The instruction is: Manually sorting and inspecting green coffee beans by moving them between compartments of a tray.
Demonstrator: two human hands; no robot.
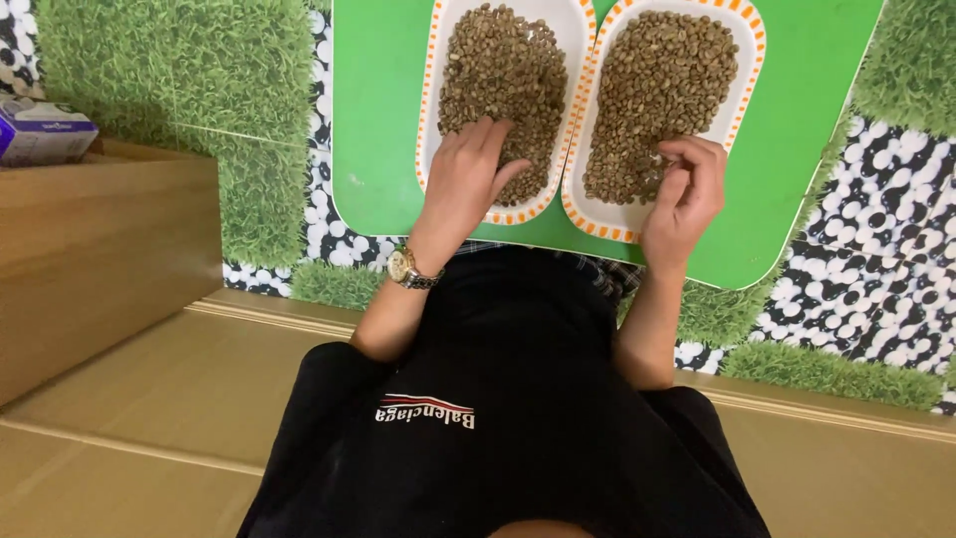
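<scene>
Two white oval trays with orange-dashed rims lie side by side on a green board (378,120). Each is heaped with small brownish-green beans. My left hand (468,174), with a metal watch (408,269) on the wrist, rests flat on the beans at the near end of the left tray (430,90), fingers spread. My right hand (685,189) hovers over the near end of the right tray (747,70), with its fingertips curled together as if pinching a bean from the pile (657,90).
The green board lies on my lap over a black garment. Around it is flooring patterned with grass and white pebbles (876,229). A wooden box (100,249) stands at left with a small carton (40,130) on top. Tan flooring (149,399) lies nearer.
</scene>
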